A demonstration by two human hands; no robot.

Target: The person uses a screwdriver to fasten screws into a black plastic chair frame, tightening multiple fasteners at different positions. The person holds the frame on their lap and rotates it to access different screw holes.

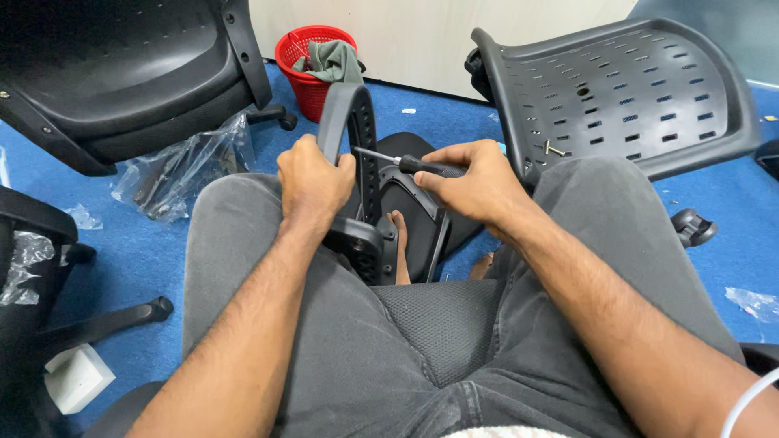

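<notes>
1. My left hand [312, 182] gripped the black armrest [350, 122], upright between my knees at 12 o'clock.
2. My right hand [475, 182] clenched the screwdriver [398, 161], tip at the armrest.
3. Fastening seemingly underway; the driver must stay square.

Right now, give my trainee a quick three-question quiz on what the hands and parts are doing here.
1. True or false: the left hand grips the black armrest.
2. What does the right hand hold? A) hammer B) screwdriver C) wrench
3. What colour is the basket on the blue carpet?

Key: 1 true. 2 B, its tip is at the armrest's inner side. 3 red, with a green cloth in it.
</notes>
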